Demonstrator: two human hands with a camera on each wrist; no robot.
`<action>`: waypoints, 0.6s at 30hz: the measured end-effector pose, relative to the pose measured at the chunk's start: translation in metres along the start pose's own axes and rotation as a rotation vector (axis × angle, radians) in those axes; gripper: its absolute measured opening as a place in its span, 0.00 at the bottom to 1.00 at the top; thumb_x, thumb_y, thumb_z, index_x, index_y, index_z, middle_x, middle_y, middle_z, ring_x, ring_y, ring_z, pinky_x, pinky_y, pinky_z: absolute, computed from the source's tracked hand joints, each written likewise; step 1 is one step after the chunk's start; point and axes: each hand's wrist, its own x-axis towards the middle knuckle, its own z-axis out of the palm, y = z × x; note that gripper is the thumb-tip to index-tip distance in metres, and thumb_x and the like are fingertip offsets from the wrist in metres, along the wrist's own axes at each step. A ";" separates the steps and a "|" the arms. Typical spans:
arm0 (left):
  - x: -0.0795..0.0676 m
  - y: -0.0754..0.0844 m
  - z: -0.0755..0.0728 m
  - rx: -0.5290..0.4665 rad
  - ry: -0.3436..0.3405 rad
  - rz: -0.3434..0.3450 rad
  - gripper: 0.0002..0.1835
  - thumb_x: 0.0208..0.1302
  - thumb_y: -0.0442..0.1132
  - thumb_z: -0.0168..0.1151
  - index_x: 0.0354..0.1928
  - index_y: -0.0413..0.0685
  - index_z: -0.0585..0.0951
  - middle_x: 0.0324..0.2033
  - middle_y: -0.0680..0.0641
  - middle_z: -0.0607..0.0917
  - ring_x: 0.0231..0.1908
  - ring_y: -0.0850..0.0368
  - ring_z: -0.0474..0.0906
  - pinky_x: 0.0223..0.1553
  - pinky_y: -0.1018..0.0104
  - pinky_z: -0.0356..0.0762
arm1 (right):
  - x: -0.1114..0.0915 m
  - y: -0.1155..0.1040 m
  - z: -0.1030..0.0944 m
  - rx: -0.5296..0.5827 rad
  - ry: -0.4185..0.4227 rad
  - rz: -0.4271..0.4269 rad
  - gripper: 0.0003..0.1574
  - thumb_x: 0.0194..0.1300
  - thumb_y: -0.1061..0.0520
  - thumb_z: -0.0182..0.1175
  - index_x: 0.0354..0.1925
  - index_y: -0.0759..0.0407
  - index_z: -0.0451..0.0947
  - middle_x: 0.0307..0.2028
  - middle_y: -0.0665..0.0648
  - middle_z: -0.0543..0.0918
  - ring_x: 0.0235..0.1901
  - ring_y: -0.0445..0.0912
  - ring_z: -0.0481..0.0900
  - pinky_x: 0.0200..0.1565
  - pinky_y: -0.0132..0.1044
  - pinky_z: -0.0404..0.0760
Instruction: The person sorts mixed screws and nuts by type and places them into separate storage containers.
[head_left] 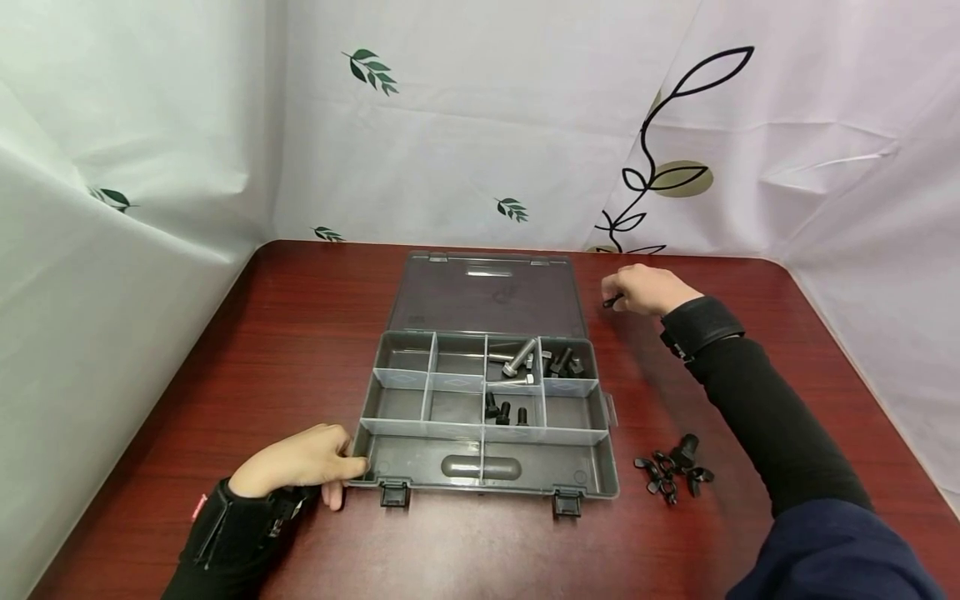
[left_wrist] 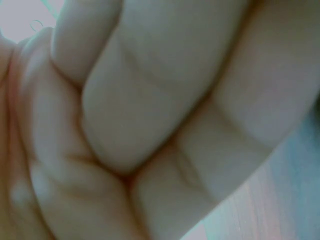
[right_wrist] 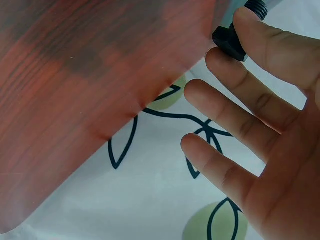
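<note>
My right hand (head_left: pixel 647 289) is raised over the table to the right of the box's lid. Between thumb and index finger it pinches a black bolt (right_wrist: pixel 231 42), whose head and threaded end both show in the right wrist view; the other fingers are spread. At the box's front left corner, my left hand (head_left: pixel 303 460) grips the grey plastic organizer box (head_left: pixel 491 492), thumb over the rim. Curled fingers (left_wrist: pixel 150 90) fill the left wrist view. Silver bolts (head_left: pixel 519 358) and black bolts (head_left: pixel 566 362) lie in two back compartments, short black bolts (head_left: pixel 504 412) in a middle one.
The box's see-through lid (head_left: pixel 487 292) lies folded back behind it. Black wing nuts (head_left: pixel 663 477) and a thicker black piece (head_left: pixel 685 451) are heaped right of the box. Two latches (head_left: pixel 394 494) hang off its front edge. White curtain (head_left: pixel 465 125) borders the table.
</note>
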 end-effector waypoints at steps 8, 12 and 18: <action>0.000 0.000 0.000 -0.004 -0.001 -0.001 0.13 0.55 0.43 0.53 0.17 0.45 0.71 0.09 0.53 0.77 0.13 0.58 0.77 0.21 0.63 0.73 | -0.001 -0.005 -0.008 -0.016 0.015 0.013 0.08 0.54 0.62 0.61 0.34 0.52 0.76 0.34 0.56 0.77 0.34 0.49 0.73 0.34 0.46 0.71; 0.000 0.000 0.000 -0.007 -0.002 0.000 0.13 0.55 0.43 0.54 0.17 0.45 0.72 0.09 0.53 0.77 0.13 0.58 0.77 0.21 0.63 0.73 | -0.002 -0.009 -0.012 -0.015 0.025 0.010 0.08 0.55 0.63 0.61 0.34 0.52 0.76 0.34 0.56 0.77 0.31 0.47 0.71 0.33 0.45 0.71; 0.000 0.000 0.000 -0.010 -0.002 0.004 0.13 0.55 0.43 0.54 0.17 0.45 0.72 0.09 0.53 0.77 0.13 0.58 0.77 0.20 0.63 0.74 | -0.002 -0.016 -0.015 -0.027 0.028 -0.016 0.09 0.55 0.62 0.61 0.35 0.51 0.76 0.34 0.54 0.76 0.31 0.46 0.71 0.34 0.45 0.71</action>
